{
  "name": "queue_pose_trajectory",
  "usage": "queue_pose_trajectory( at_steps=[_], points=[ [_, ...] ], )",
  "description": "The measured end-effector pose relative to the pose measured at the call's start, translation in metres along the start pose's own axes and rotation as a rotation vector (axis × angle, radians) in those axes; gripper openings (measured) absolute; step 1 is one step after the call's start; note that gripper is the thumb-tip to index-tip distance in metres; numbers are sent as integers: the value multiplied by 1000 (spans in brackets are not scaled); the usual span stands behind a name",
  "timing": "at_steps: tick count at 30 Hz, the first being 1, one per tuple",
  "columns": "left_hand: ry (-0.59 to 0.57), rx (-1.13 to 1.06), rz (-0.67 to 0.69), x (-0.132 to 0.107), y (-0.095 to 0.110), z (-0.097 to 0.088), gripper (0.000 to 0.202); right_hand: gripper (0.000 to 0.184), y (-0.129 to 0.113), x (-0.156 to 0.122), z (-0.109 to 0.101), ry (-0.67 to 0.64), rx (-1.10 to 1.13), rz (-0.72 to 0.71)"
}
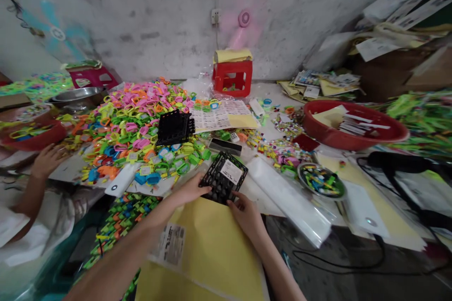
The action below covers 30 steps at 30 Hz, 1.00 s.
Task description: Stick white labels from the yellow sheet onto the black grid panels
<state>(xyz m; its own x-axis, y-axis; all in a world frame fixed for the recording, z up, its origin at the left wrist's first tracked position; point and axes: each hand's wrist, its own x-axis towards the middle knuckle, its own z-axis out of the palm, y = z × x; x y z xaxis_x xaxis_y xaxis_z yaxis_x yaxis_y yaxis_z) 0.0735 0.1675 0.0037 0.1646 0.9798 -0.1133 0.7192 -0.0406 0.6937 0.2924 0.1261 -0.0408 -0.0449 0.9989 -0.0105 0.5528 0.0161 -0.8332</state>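
Note:
Between my two hands is a black plastic tray [218, 183] of openwork cells, with a white printed label [231, 170] on its upper part. My left hand [192, 189] grips the tray's left edge, thumb on top. At the lower right corner, my right hand [245, 209] pinches the tray with thumb and fingers. Beneath it, a large yellow sheet [212, 244] with a printed patch spreads toward me. Just beyond the tray lies a dark flat rectangular piece [225, 146]. A second black tray [174, 127] rests on the heap of colourful plastic watch-shaped pieces [141, 103].
A clear plastic sleeve [289, 202] lies right of my hands, near a metal bowl of small parts [321, 180] and a white device with a cable [365, 211]. Red basins [356, 141] and a red stool [232, 77] stand farther back. At left, another person's hand [47, 160] reaches in.

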Motion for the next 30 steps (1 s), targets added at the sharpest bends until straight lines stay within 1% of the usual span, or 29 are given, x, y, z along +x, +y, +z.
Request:
queue_pose_trajectory(
  at_steps=[2,3,4,5,7,9,11,14,15,17,20,22,24,25,27,29,30],
  points=[
    [24,-77,45,-8,12,-3,33,42,-5,1,-4,92,34,-73],
    [46,-111,67,-12,18,-5,36,44,-9,3,-6,147,60,-108],
    [73,-138,90,-17,23,-7,39,51,-12,7,-9,197,95,-125],
    [97,-156,116,-21,28,-8,40,62,-16,12,-11,233,146,-116],
    [112,-179,188,-27,31,-7,41,83,-23,26,-13,260,291,-59],
    [92,-223,273,-30,25,0,42,93,-28,40,-15,258,456,-31],
    [92,-269,334,-28,13,10,46,95,-34,52,-16,271,592,-52],
    [149,-315,321,-21,-8,23,57,98,-43,59,-15,327,696,-96],
    [169,-326,304,-18,-13,26,60,96,-45,58,-14,315,701,-113],
    [194,-347,267,-14,-19,30,65,84,-50,55,-10,235,656,-147],
    [259,-391,230,-9,-19,33,70,66,-51,50,-2,145,519,-176],
    [297,-416,215,-5,-18,38,68,62,-47,50,3,104,480,-201],
    [313,-430,202,-3,-18,44,61,65,-41,50,8,91,458,-204],
    [318,-432,196,-2,-18,48,57,68,-39,49,10,123,428,-191],
    [347,-430,187,-3,-19,54,51,74,-38,42,11,268,326,-174],
    [413,-410,167,-5,-17,58,48,73,-44,26,12,405,215,-197],
    [451,-385,162,-7,-14,58,46,71,-49,16,13,431,177,-221]
  ],
)
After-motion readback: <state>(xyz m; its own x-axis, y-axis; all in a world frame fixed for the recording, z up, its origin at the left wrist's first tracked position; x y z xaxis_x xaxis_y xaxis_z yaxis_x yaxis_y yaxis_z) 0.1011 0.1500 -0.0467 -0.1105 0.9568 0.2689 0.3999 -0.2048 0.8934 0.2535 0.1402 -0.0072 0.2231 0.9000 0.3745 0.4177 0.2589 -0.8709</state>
